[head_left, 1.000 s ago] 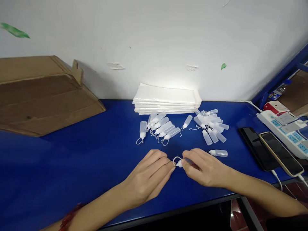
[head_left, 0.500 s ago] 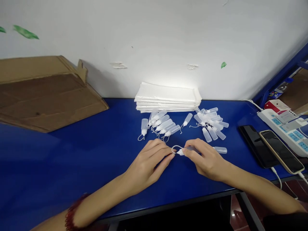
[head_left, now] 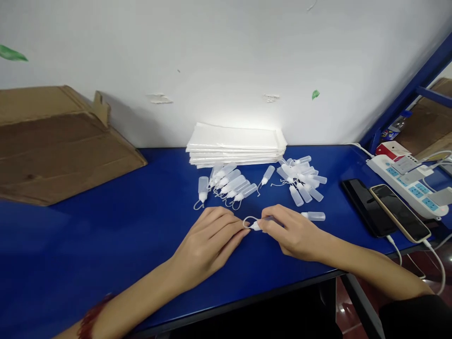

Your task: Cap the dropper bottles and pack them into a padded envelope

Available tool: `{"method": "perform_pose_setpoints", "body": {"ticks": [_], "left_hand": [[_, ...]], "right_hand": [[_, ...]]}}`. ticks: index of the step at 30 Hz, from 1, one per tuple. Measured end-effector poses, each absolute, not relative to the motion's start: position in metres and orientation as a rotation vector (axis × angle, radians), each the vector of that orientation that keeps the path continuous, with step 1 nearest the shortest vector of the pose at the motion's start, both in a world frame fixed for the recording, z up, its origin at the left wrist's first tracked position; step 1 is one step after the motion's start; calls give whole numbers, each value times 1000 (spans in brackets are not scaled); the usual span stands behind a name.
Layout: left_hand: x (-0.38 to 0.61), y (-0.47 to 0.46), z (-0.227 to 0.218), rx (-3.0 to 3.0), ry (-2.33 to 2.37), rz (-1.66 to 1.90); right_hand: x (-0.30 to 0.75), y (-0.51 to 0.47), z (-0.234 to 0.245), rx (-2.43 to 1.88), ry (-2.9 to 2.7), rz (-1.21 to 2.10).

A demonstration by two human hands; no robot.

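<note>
Both hands meet on one small dropper bottle (head_left: pixel 259 225): right hand (head_left: pixel 293 233) pinches its body, left hand (head_left: pixel 208 242) pinches its tip.

No legible text anywhere, markings on the power strip (head_left: pixel 406 181) too blurred to read

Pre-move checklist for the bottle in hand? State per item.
1. Grip: right hand closed around small bottle, ok.
2. Contact: left hand fingertips meet the bottle's white tip, ok.
3. Cap seated: hidden by fingers, cannot tell.
4. Tether loop: arcs free above the tip, ok.
5. Clearance: loose bottle lies just beyond the right hand, apart, ok.
6. Phones: off to the right, apart from both hands, ok.
</note>
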State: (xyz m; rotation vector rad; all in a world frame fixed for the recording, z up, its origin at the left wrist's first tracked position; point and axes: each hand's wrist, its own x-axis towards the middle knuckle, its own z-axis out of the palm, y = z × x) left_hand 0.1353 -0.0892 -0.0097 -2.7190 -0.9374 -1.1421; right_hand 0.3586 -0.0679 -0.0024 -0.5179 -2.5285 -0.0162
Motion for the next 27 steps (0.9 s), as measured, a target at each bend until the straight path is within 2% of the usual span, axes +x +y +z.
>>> {"method": "perform_pose_setpoints", "body": {"ticks": [13, 19, 27], "left_hand": [[143, -109, -5, -2895, -898, -1296], [144, -108, -13, -2962, -844, -1247], [143, -105, -22, -2953, -863, -1229]], "right_hand": [[360, -80, 7, -405, -2517, 88], [359, -82, 4, -413, -2564, -101], [360, -74, -5, -395, -2571, 28]]}}
